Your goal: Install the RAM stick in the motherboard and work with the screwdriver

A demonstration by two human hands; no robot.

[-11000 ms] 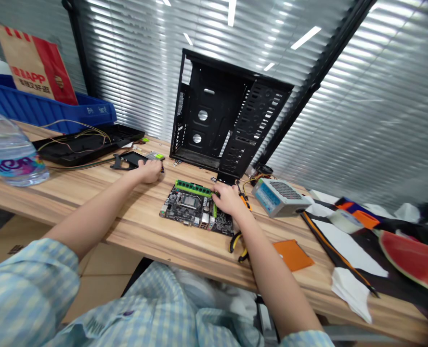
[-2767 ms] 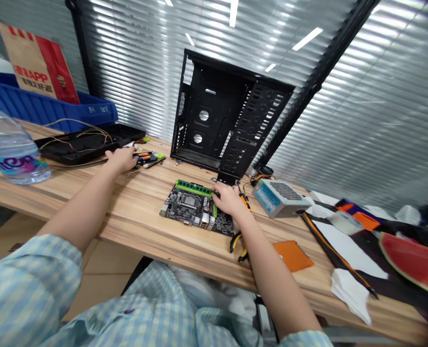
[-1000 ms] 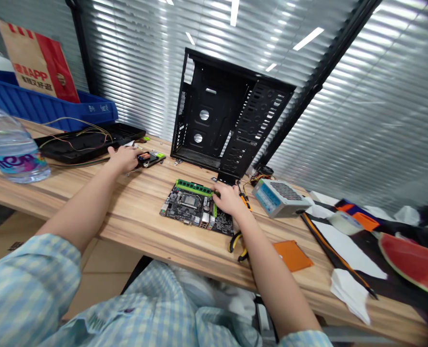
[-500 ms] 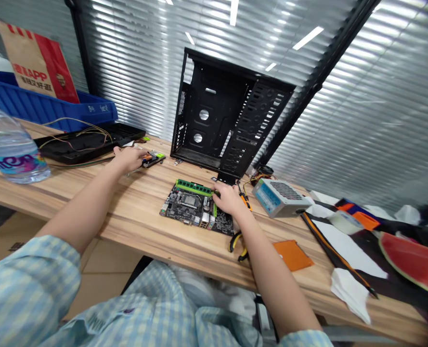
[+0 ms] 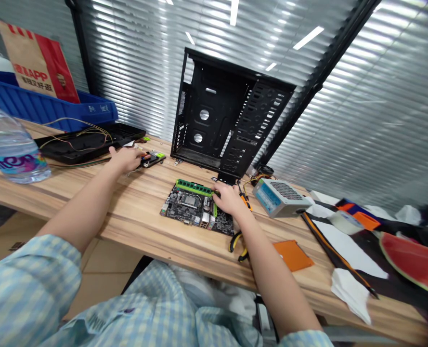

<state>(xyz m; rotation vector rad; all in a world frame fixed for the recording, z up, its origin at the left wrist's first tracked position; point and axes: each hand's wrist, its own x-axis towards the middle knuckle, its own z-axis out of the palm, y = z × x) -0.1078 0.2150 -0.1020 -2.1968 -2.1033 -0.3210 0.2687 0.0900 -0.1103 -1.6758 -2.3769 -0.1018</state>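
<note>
On the wooden counter (image 5: 141, 207), as the head view shows, a circuit board (image 5: 185, 212) lies flat in front of the open black case (image 5: 214, 115). Its long axis runs left to right, the right end slightly nearer the person, and its row of ports faces the person. A green memory stick (image 5: 194, 187) stretches along the far edge. The right hand (image 5: 228, 197) rests over the board's right end, fingers bent; whether they grip is unclear. Further left, the left hand (image 5: 125, 159) reaches to small parts (image 5: 153, 159), its grasp also impossible to tell.
</note>
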